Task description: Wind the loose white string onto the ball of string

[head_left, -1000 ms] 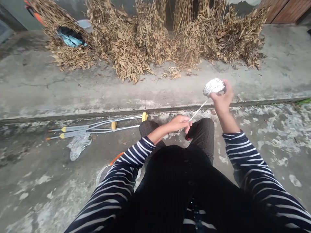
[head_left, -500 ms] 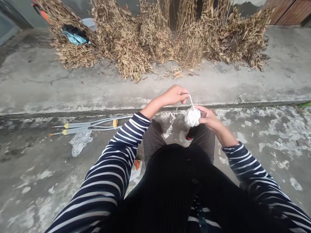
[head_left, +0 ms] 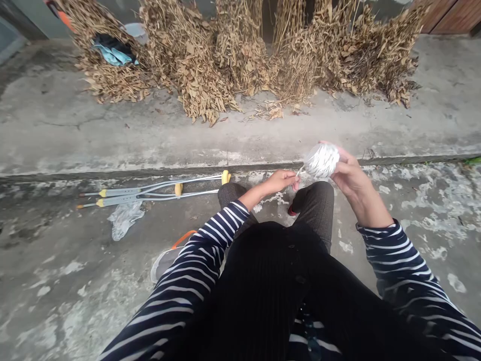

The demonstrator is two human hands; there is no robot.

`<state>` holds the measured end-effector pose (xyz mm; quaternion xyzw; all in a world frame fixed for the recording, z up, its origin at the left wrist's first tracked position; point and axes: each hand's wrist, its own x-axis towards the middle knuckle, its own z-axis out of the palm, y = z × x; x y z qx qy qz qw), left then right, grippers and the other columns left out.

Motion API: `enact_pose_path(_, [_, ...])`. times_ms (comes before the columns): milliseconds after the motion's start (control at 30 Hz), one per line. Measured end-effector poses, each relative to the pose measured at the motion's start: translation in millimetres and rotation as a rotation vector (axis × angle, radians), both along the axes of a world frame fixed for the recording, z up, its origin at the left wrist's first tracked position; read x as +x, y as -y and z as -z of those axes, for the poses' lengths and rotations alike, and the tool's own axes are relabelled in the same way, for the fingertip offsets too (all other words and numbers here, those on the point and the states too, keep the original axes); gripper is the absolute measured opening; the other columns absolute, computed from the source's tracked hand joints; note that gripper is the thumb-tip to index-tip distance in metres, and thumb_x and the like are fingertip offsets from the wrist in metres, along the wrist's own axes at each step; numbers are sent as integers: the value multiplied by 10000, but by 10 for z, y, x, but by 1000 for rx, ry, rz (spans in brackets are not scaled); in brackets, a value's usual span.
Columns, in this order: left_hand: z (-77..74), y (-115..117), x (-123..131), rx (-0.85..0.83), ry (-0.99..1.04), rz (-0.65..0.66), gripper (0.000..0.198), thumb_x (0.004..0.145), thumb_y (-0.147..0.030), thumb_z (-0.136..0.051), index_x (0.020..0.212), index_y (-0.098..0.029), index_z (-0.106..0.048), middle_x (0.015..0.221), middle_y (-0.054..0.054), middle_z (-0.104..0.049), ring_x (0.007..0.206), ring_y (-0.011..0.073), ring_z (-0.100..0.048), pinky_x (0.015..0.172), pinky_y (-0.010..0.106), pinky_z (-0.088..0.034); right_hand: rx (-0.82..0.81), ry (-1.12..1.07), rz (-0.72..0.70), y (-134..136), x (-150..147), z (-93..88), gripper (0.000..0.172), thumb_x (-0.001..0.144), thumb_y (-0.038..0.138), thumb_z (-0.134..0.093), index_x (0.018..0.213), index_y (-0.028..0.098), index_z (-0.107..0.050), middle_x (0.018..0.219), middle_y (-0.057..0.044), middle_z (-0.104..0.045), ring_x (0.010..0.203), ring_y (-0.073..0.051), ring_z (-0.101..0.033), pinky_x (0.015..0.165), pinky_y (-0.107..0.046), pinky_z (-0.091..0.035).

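My right hand (head_left: pixel 347 173) is closed round a white ball of string (head_left: pixel 321 160), held above my knees. A short strand runs from the ball down to my left hand (head_left: pixel 280 181), which pinches its end just left of the ball. Both arms wear dark sleeves with white stripes. My legs in dark trousers stretch forward under the hands.
A pair of metal crutches (head_left: pixel 150 193) with yellow pads lies on the concrete to my left, with a crumpled clear plastic bag (head_left: pixel 124 223) beside them. Bundles of dry brown plants (head_left: pixel 233 55) lean along the far wall, past a low concrete step (head_left: pixel 112 173). Blue cloth (head_left: pixel 112 52) rests on one bundle.
My left hand has dropped from above the ball to lower left of it. The right hand has lifted the ball up and a little to the right.
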<state>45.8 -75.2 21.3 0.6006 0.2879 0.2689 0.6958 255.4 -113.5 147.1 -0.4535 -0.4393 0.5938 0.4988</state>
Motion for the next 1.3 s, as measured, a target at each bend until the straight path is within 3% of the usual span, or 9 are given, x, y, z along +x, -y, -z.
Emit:
enact_pose_path(233, [64, 411, -89, 41, -293, 102, 207, 975, -268, -547, 874, -135, -669, 759, 37, -738, 680, 120, -680, 718, 233, -496, 210, 134, 184, -308, 279, 34, 484, 663, 371, -790, 1119, 252, -678, 1009, -58, -696, 903, -261, -681, 734, -428, -627])
enact_pose_path(400, [-498, 455, -375, 368, -526, 153, 295, 975, -314, -510, 758, -168, -646, 696, -5, -689, 576, 99, -557, 609, 225, -373, 384, 747, 348, -401, 373, 359, 645, 650, 334, -755, 1269, 205, -628, 1218, -124, -673, 1149, -368, -621, 982, -569, -558])
enact_pose_path(500, [-933, 220, -434, 652, -586, 53, 338, 969, -291, -488, 662, -176, -569, 595, -21, -558, 565, 114, -482, 625, 252, -344, 414, 1060, 133, -220, 227, 554, 661, 633, 250, -721, 1284, 157, -652, 1313, -165, -665, 1230, -421, -560, 1044, -624, -491])
enact_pose_path(633, [-1201, -193, -350, 944, -608, 39, 308, 904, -203, -543, 598, -187, -511, 526, -54, -348, 579, 124, -391, 796, 301, -408, 345, 974, -297, 54, -45, 591, 677, 613, 183, -689, 1290, 188, -691, 1356, -122, -675, 1184, -380, -602, 1024, -560, -503])
enact_pose_path(800, [-1012, -447, -246, 854, -465, 17, 265, 898, -185, -531, 648, -176, -620, 576, -40, -454, 635, 123, -456, 909, 321, -428, -2, 373, -579, 135, -87, 359, 637, 605, 191, -723, 1238, 261, -716, 1091, -22, -739, 939, -232, -678, 836, -358, -550])
enact_pose_path(900, [-758, -475, -221, 601, -319, -48, 250, 922, -258, -544, 782, -145, -716, 757, 13, -663, 785, 152, -599, 846, 289, -436, -49, 82, -436, 149, -54, 247, 668, 531, 179, -818, 1182, 272, -704, 1095, -17, -738, 985, -224, -681, 801, -310, -553])
enact_pose_path(1067, [-236, -345, -96, 246, -225, -130, 217, 891, -270, -644, 759, -111, -706, 775, 34, -711, 779, 148, -638, 824, 270, -457, -7, 23, -182, 165, -69, 90, 842, 522, 167, -858, 1332, 287, -665, 1275, -51, -715, 1155, -255, -669, 922, -351, -577])
enact_pose_path(1167, [-14, -194, -16, 103, -180, -128, 214, 883, -270, -669, 743, -110, -698, 777, 47, -723, 773, 149, -658, 832, 280, -497, -5, 69, -62, 95, -4, 24, 719, 558, 171, -828, 1262, 258, -708, 1210, -55, -736, 1080, -262, -696, 873, -380, -602])
enact_pose_path(1300, [45, -22, -42, -18, -97, -11, 246, 871, -345, -717, 810, -106, -713, 827, 77, -750, 796, 152, -691, 831, 285, -527, 5, 0, 95, -62, 170, 6, 456, 563, 250, -806, 1012, 243, -725, 973, -45, -746, 992, -284, -706, 764, -423, -631])
